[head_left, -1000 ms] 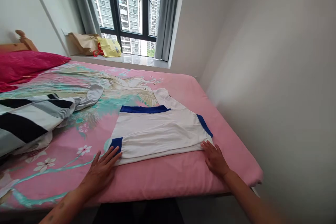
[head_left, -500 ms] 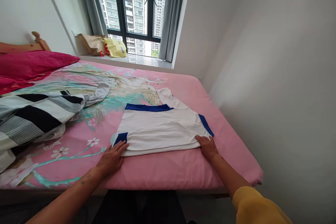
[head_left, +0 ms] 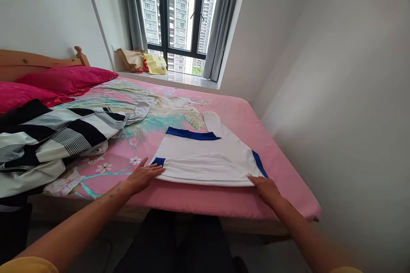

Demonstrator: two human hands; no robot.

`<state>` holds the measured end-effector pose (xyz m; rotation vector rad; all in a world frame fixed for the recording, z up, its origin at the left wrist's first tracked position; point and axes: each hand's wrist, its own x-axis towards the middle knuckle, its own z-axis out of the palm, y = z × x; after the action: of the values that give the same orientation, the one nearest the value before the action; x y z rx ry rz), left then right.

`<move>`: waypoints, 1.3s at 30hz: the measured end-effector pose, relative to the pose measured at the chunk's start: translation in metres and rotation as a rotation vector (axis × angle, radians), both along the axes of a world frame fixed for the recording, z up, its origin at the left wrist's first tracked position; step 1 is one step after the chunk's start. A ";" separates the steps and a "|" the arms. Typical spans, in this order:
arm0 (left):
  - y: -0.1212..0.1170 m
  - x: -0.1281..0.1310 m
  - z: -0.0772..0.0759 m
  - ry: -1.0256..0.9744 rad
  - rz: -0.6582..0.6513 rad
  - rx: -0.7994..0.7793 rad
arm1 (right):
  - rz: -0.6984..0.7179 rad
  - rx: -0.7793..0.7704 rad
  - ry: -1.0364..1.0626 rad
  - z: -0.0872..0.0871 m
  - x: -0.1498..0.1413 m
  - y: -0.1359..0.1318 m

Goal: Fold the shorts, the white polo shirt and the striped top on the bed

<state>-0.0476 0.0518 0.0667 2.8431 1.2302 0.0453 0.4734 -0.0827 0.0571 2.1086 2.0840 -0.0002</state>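
Observation:
A white shirt (head_left: 208, 155) with blue trim lies on the bed, its near side folded over into a straight edge. One blue band (head_left: 192, 134) runs along its far side, and blue also shows at the left and right ends. At the near left corner, my left hand (head_left: 144, 177) rests with fingers stretched out and the thumb apart, touching the blue patch and the folded edge. My right hand (head_left: 266, 188) lies at the near right corner, its fingers extended onto the cloth; the undersides of these fingers are hidden.
Black, white and grey striped clothing (head_left: 80, 134) lies heaped on the left of the pink bedsheet (head_left: 205, 200). Dark pink pillows (head_left: 68, 79) are by the wooden headboard (head_left: 35, 62). A paper bag (head_left: 131, 59) and a yellow bag (head_left: 155, 64) stand on the windowsill. A wall rises on the right.
The view has shifted, so the scene sits farther right. My left thumb has spread away from the fingers. Both hands are still at the shirt's near corners, and its near fold looks smoother.

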 end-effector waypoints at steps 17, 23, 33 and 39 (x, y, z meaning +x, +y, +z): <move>-0.071 0.035 -0.030 -0.212 -0.095 0.070 | 0.166 0.428 0.283 -0.012 -0.131 -0.055; -0.066 0.099 -0.036 -0.246 0.023 0.092 | 0.210 0.421 0.323 -0.029 -0.205 0.003; -0.043 0.034 -0.070 -0.083 0.337 0.087 | 0.113 0.287 0.248 -0.086 -0.173 0.008; -0.038 0.046 -0.053 -0.146 0.306 0.078 | 0.053 0.272 0.404 -0.052 -0.191 0.014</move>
<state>-0.0012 0.0136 0.0141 2.6278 1.6477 0.3107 0.2824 -0.0689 0.0053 2.3709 2.4906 -0.1563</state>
